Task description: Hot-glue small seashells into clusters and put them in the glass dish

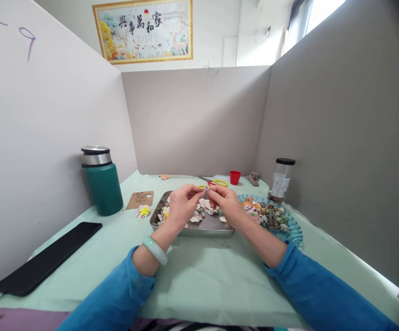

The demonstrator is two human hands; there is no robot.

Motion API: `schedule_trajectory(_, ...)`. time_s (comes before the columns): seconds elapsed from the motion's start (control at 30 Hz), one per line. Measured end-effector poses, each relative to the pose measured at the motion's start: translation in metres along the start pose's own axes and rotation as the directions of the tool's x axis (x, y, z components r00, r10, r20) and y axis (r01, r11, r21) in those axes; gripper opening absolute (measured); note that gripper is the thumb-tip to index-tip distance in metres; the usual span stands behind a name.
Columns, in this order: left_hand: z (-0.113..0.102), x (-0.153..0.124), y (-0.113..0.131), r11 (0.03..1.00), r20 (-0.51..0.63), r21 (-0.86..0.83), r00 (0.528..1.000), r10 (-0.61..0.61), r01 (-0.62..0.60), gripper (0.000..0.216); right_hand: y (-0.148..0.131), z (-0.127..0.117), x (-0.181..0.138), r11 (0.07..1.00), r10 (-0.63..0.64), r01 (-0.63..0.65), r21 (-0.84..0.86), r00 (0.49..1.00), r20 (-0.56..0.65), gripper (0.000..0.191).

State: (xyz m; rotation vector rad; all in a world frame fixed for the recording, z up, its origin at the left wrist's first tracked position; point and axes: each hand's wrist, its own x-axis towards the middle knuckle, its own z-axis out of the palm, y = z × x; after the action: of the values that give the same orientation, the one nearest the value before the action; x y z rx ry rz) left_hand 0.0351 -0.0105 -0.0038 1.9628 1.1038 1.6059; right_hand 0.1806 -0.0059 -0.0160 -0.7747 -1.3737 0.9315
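Above a metal tray [206,233], my left hand [184,202] and my right hand [225,201] meet fingertip to fingertip. Both pinch one small, speckled, shell-like piece [205,189]; its exact kind is too small to make out. Shells [195,219] and small pale pieces lie scattered in the tray below. To the right of my right hand stands a blue scalloped plate [295,230], heaped with colourful shells and beads [254,212]. A jade-green bangle circles my left wrist.
A green flask [103,184] and a black flat case [49,257] are on the left. Nearby lie a brown card [140,199] and a yellow-centred flower piece [143,211]. Behind the tray are yellow-handled scissors [220,183] and a red cup [234,178]. A black-lidded jar [280,181] stands right.
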Motion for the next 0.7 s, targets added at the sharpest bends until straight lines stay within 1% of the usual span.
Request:
schedule_trajectory(0.2,0.0003,0.0006,-0.0012,1.0,0.0,0.016,1.0,0.008,-0.008,0.016,-0.0035,0.0011,-0.0014,1.0,0.012,-0.013,0.015,1.0,0.007,0.018)
schedule_trajectory(0.4,0.0003,0.0027,-0.0017,1.0,0.04,-0.021,0.999,-0.009,0.01,0.019,-0.0065,0.0014,-0.0006,0.984,0.075,-0.075,0.159,0.997,0.007,0.02)
schedule_trajectory(0.5,0.0002,0.0036,-0.0036,0.999,0.055,-0.037,0.999,0.0,0.002,0.022,-0.0055,0.0003,0.0007,0.974,0.117,-0.116,0.194,0.993,0.005,0.02)
schedule_trajectory(0.7,0.0005,0.0026,-0.006,0.998,0.055,0.05,0.998,0.043,-0.045,0.02,-0.0021,-0.0011,0.0023,0.957,0.168,-0.172,0.234,0.985,0.039,0.02)
